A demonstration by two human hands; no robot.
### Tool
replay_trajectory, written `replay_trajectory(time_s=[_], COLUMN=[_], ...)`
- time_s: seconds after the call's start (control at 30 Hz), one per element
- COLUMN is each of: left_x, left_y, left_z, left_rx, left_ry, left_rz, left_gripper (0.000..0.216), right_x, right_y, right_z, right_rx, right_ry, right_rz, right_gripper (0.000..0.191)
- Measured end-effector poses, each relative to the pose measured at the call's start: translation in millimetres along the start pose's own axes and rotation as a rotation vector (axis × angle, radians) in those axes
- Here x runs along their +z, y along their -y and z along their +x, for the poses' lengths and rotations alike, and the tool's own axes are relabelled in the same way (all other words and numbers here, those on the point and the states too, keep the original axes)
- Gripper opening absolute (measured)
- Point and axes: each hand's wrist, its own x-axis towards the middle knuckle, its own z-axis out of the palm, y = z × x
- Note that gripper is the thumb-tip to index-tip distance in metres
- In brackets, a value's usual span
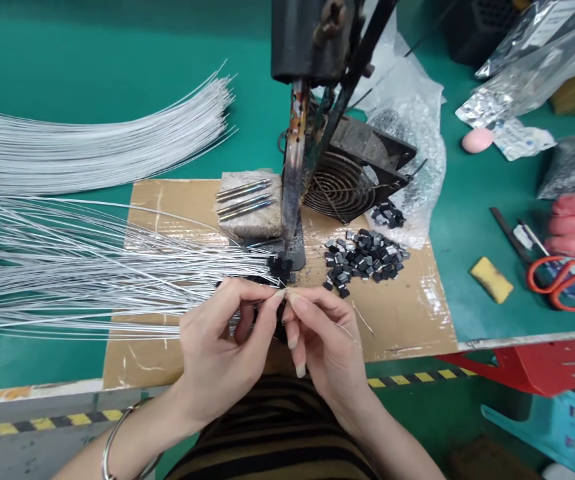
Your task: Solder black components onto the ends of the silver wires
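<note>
Thin wire (pixel 346 331) crosses right grip (pixel 328 327), tip to tip with left grip (pixel 231 330). Both pinched narrow, angled inward; contents unclear.

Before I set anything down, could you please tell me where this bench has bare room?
Bare green tabletop shows beyond the upper wire bundle, and between the cardboard and yellow sponge. Around the left hand and right hand, wires, nozzle and black connectors crowd closely.
</note>
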Motion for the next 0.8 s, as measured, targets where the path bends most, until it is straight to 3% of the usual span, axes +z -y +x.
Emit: replay_trajectory(time_s=[0.1,0.17,0.27,0.3,0.43,0.6,0.8], left_x=[-2.8,-5.7,-10.2,-11.3,-12.5,-10.8,-9.8], left_y=[-0.8,-2.2,-5.3,-6.3,-8.1,-6.1,-5.4], left_z=[2.5,5.9,10.8,12.0,13.8,13.7,14.7], left_rx=[-0.054,-0.088,-0.167,-0.189,-0.187,-0.15,-0.159], left_ry=[0.009,0.012,0.028,0.031,0.032,0.02,0.015], left_rz=[0.024,0.028,-0.014,-0.033,-0.058,-0.024,-0.025], left_gripper=[0.008,0.004,0.005,0.007,0.008,0.008,0.007], right_x=[-10.8,-25.5,-53.2,-61.5,-79.7,-78.6,-84.7], right_y=[6.0,15.6,34.0,39.3,49.5,47.3,47.5], right_z=[-5.0,-10.3,-16.6,-17.5,-15.1,-12.0,-15.5], right_rx=[-0.085,-0.244,-0.617,-0.707,-0.899,-0.993,-0.989], right_ry=[-0.008,-0.084,-0.41,-0.462,-0.314,-0.206,-0.242], right_rz=[-0.151,-0.367,-0.86,-1.049,-1.627,-1.739,-1.695], right_gripper=[0.013,0.019,0.013,0.013,0.021,0.021,0.021])
